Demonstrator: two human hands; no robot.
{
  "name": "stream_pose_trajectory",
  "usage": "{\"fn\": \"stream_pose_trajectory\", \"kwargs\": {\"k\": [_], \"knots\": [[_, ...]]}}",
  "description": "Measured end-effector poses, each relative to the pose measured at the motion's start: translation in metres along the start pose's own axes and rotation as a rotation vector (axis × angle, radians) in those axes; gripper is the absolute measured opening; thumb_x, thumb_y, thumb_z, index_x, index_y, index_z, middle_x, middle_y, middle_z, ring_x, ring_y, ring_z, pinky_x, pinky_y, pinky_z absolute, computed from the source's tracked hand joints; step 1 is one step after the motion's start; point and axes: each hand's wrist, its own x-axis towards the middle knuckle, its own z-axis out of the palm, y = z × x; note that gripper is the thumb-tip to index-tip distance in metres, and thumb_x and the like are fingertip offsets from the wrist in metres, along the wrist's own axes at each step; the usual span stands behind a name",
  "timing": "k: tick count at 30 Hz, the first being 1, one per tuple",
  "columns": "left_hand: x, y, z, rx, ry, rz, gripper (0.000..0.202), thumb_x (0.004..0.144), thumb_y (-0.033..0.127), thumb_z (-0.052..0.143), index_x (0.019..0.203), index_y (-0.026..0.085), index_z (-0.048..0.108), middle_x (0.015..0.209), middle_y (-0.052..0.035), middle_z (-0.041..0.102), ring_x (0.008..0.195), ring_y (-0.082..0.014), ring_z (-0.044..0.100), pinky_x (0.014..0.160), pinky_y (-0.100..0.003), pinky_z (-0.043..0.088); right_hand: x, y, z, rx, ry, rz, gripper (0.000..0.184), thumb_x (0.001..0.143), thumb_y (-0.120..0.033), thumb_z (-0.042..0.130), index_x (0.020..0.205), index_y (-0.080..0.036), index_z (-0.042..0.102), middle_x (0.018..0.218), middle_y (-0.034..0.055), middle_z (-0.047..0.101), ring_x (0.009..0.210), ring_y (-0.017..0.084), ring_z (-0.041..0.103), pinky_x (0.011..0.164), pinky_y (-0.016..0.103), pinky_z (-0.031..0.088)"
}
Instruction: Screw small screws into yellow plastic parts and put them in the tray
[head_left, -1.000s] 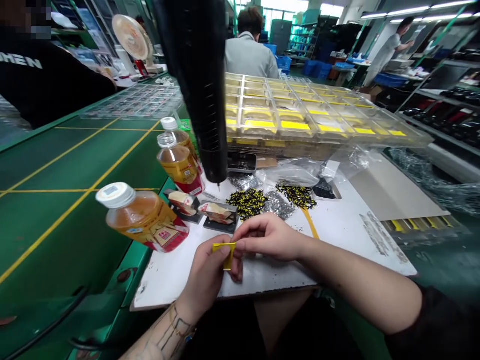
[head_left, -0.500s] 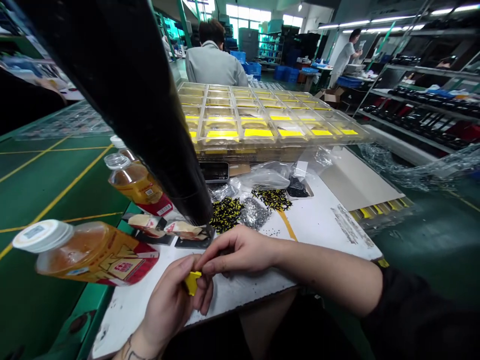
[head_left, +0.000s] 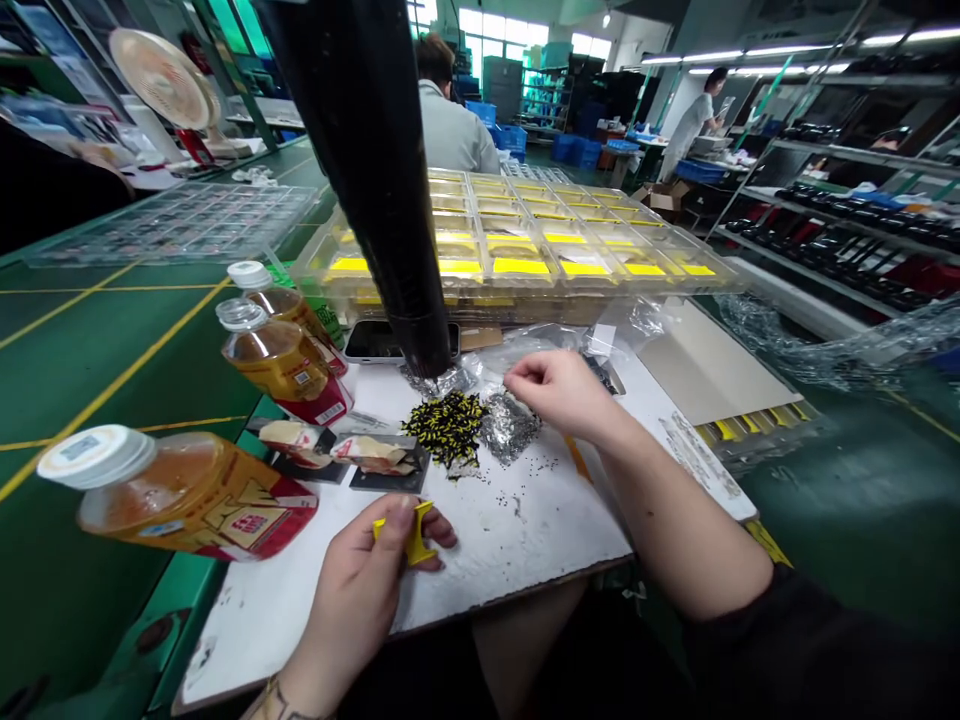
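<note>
Near the front of the white work board (head_left: pixel 517 540), my left hand (head_left: pixel 375 560) grips a yellow plastic part (head_left: pixel 418 535) with flared ends, thumb on top. My right hand (head_left: pixel 559 390) is over the far side of the board, thumb and forefinger pinched together. Whatever its fingertips hold, if anything, is too small to make out. Just below those fingers lies a heap of tiny silvery pieces (head_left: pixel 510 430). To its left spreads a pile of small black-and-yellow pieces (head_left: pixel 448 425). A black tool (head_left: pixel 397 200), probably a hanging screwdriver, slants down with its tip above that pile.
Bottles of orange drink (head_left: pixel 202 500) line the left edge. Two dark blocks with tan wrapping (head_left: pixel 379 460) sit beside them. A phone (head_left: pixel 367 340) lies behind. Stacked clear trays (head_left: pixel 525 265) with yellow parts block the far side. A co-worker in grey (head_left: pixel 457 125) sits beyond.
My right hand has left my left hand and reached forward to the silvery heap. The yellow part now shows more fully in my left hand. The black tool appears farther right and back.
</note>
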Motion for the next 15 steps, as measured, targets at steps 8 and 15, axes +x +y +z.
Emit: {"fn": "stream_pose_trajectory", "kwargs": {"k": [8,15], "knots": [[-0.003,-0.002,0.005,0.074,0.133,0.06,0.049,0.086,0.058,0.069,0.106,0.013,0.07,0.098,-0.0134,0.077,0.094,-0.0284,0.074,0.062,-0.033,0.063,0.012,0.037,-0.002,-0.343,-0.032,0.182,0.008,0.056,-0.005,0.067,0.058,-0.012,0.063,0.06,0.0099,0.054,0.062,0.013,0.047,0.059,0.025,0.032],[-0.003,-0.009,0.005,0.051,0.229,0.207,0.044,0.087,0.057,0.069,0.103,0.017,0.071,0.092,-0.0082,0.076,0.089,-0.0232,0.071,0.075,-0.034,0.061,0.015,0.035,-0.005,-0.191,-0.025,0.16,0.007,0.062,-0.006,0.062,0.06,-0.013,0.059,0.065,0.0085,0.056,0.07,0.016,0.052,0.064,0.026,0.033]]}}
